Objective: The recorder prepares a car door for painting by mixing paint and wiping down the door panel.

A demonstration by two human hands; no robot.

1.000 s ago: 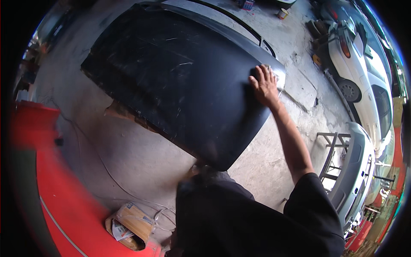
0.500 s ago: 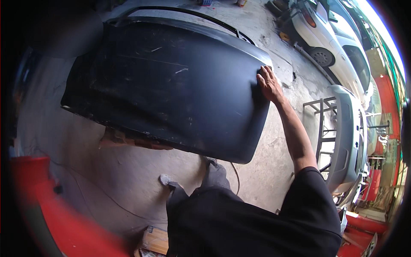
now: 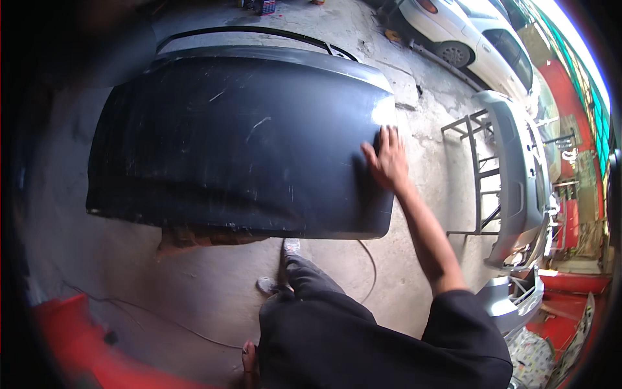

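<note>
Head view: the dark car panel (image 3: pixel 246 142) lies spread out in front of me, its near edge just beyond my feet, and pale scratches run over its face. My right hand (image 3: pixel 391 162) rests palm down on the panel's right edge, thumb apart from the fingers, gripping nothing. My left hand (image 3: pixel 249 356) hangs short of the panel, low beside my black shirt (image 3: pixel 363 343) (so little of it shows that I cannot tell whether its fingers are together or apart). One shoe (image 3: pixel 292 245) of mine sits right at the panel's near edge. Something brown (image 3: pixel 194 241) pokes out from under that edge, left of the shoe. Along the panel's far side runs a thin black frame (image 3: pixel 253 30). Right of the panel, well apart, a grey bumper (image 3: pixel 518 168) stands against a metal rack (image 3: pixel 478 175); a white car (image 3: pixel 479 39) is parked beyond the panel's far right corner.
</note>
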